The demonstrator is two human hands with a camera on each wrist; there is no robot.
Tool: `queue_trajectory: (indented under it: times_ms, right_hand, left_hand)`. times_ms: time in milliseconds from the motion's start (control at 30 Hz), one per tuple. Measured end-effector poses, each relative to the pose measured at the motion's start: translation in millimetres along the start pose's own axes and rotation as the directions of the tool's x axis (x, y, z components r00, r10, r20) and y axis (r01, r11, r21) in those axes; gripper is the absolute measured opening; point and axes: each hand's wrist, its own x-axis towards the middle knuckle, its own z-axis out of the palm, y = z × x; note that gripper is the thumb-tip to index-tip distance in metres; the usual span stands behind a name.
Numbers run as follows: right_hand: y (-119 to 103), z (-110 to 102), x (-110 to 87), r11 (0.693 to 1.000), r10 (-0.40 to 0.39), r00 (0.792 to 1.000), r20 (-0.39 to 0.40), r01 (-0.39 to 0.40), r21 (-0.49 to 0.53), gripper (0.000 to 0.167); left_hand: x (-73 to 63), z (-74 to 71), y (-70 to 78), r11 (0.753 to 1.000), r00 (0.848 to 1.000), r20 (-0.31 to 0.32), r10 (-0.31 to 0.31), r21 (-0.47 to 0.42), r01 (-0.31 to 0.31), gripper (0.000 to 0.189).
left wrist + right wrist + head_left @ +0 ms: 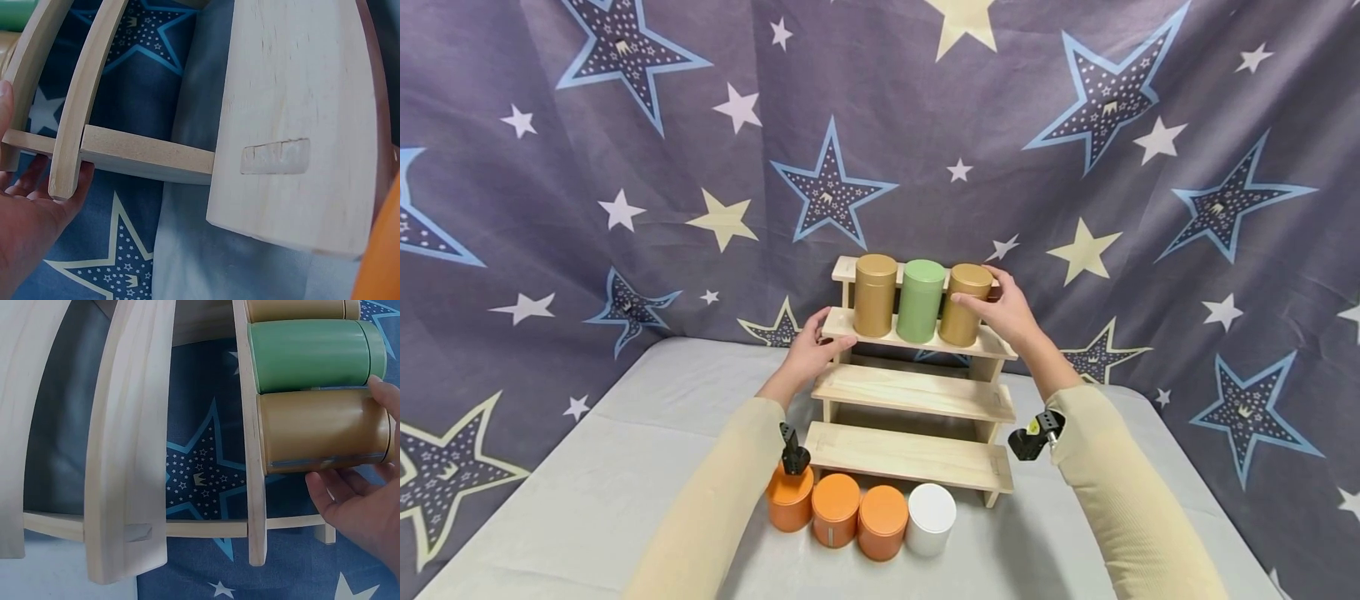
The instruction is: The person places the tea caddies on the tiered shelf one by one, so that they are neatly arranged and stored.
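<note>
The right hand point(1003, 317) had its thumb and fingers spread around the right-hand gold can point(959, 325), bent only as far as its width needed, while the left hand point(808, 352) gripped the left end of the same tier of the wooden rack point(913, 392), apparently to steady it. That can stood upright on the second tier from the top, its base seeming to touch the board, in a row with the green can point(921, 302) and the left-hand gold can point(875, 298). The step in hand looked to be settling the right-hand gold can in its place beside the green one. Three orange cans point(836, 504) and a white can point(931, 517) stood on the worktop point(700, 392) before the lowest tier. The next move probably called for opening the right fingers evenly and drawing them clear without tipping the can or nudging its green neighbour
</note>
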Motion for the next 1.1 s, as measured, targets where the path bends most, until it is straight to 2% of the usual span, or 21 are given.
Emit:
queue_trajectory:
  times_ms: [300, 467, 767, 1100]
  right_hand:
    - [7, -5, -4.9, 1.000, 0.028, 0.999, -0.036, -0.028, 0.014, 0.085]
    - [14, -10, -7.2, 1.000, 0.006, 0.999, -0.047, -0.006, 0.003, 0.081]
    - [22, -15, -16.9, 0.997, -0.027, 0.999, -0.023, 0.029, 0.073, 0.073]
    - [35, -22, -31.7, 0.999, -0.029, 0.998, -0.060, 0.028, -0.023, 0.070]
  left_hand:
    - [-0.1, 1.1, 0.5, 1.000, 1.000, -0.006, -0.006, 0.003, 0.006, 0.085]
    - [-1.9, 1.2, 1.8, 1.000, 1.000, -0.008, -0.005, 0.000, 0.005, 0.084]
    - [-3.3, 1.5, 2.4, 1.000, 1.000, -0.006, -0.002, -0.013, 0.002, 0.084]
    - [-2.6, 2.1, 2.6, 1.000, 1.000, -0.009, 0.010, -0.013, -0.010, 0.085]
